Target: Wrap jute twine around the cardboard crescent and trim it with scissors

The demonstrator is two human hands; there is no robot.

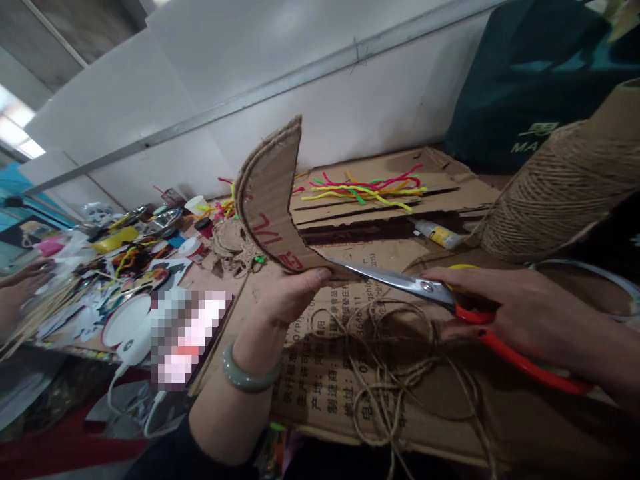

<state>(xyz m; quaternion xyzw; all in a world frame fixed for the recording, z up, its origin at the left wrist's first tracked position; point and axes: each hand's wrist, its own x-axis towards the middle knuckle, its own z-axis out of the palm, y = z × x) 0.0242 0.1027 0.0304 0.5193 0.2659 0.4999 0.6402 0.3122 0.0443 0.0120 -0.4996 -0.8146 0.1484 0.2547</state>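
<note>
My left hand point(287, 290) grips the lower edge of a curved cardboard cutout point(273, 213), crescent-like, with twine along its outer rim. In my right hand point(520, 313) are scissors point(420, 287) with red handles. Their blades look nearly closed, and the tips reach the cutout's lower right end beside my left fingers; whether cardboard lies between the blades I cannot tell. Loose jute twine point(385, 373) lies in loops below the scissors on a printed cardboard sheet point(320, 400). A large cone of jute twine point(545, 187) stands at the right.
Bright fuzzy strips point(365, 187) lie on cardboard at the back. Nearby are a small glue bottle point(437, 235), a roll of clear tape point(590, 287) and a dark green bag point(525, 87). A phone point(193, 340) and crowded craft supplies fill the left, where another person's hand point(23, 287) shows.
</note>
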